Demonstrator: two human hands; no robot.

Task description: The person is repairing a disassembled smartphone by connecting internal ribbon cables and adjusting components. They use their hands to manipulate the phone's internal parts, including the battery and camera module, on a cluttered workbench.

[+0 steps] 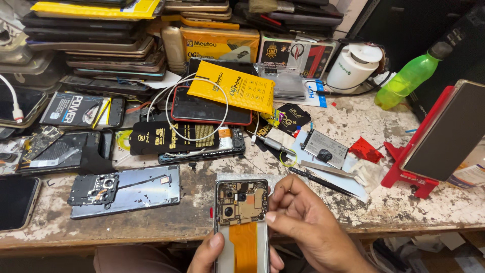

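Observation:
An opened phone (241, 212) with its back cover off shows a circuit board, camera modules and an orange flex cable. It sits at the near edge of the workbench. My left hand (207, 255) grips its lower part from below, thumb on the left side. My right hand (303, 222) rests at the phone's right edge, thumb and fingers pinched against the board's corner. Whether the fingers hold a small part I cannot tell.
A removed grey back cover (126, 191) lies to the left. Metal tweezers (331, 171), a phone battery (326, 146) and a black tool lie to the right. A red phone stand (414, 167), a green bottle (406, 81), yellow packets (235, 91) and stacked phones crowd the worn bench (151, 222).

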